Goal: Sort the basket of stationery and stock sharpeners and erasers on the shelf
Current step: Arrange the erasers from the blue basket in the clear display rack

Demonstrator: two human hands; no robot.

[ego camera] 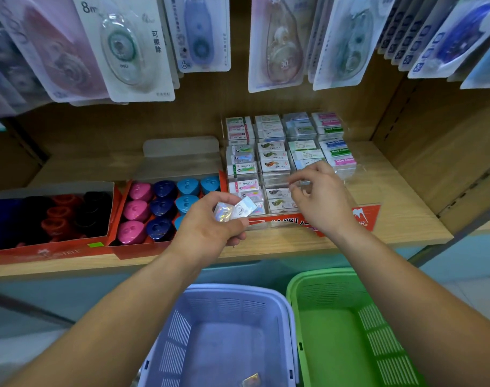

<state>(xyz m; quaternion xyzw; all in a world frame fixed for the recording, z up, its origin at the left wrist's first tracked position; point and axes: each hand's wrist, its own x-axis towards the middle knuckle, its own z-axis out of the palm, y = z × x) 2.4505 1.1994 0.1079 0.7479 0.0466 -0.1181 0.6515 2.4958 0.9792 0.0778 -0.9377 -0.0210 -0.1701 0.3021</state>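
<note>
Shelf: wooden, bearing eraser tray and sharpener box.
Left hand: grips two shiny wrapped erasers before the tray.
Right hand: pinches small blurred item over the tray.
Purple basket: one loose eraser, cut off at frame edge.

Inside a stationery shop: carded correction tapes hang in rows above a wooden shelf, where red display cartons of sharpeners sit beside a clear compartmented case packed with wrapped erasers. A lilac basket and a green basket stand below.
</note>
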